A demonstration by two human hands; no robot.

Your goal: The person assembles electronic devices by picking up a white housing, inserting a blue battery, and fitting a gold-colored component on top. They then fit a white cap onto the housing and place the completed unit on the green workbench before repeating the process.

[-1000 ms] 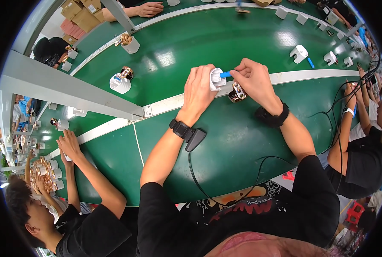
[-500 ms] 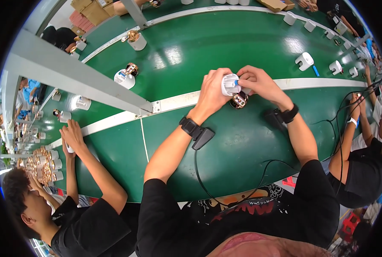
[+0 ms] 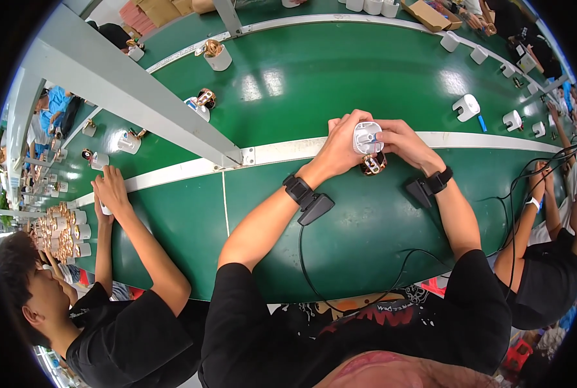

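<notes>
Blue stick [image 3: 372,137] — sunk deeper since earlier, now mostly inside white cup [image 3: 364,131]. Cup: over desk [image 3: 282,252], clasped by left hand [image 3: 342,146]. Right hand [image 3: 406,145]: fingers at cup's mouth — grip unclear. Gold part [image 3: 373,165]: just beside.

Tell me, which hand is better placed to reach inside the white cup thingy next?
Probably the right hand: its fingers are at the open end of the white cup. The left hand is wrapped around the cup's side, so it looks better placed for holding it steady.
</notes>
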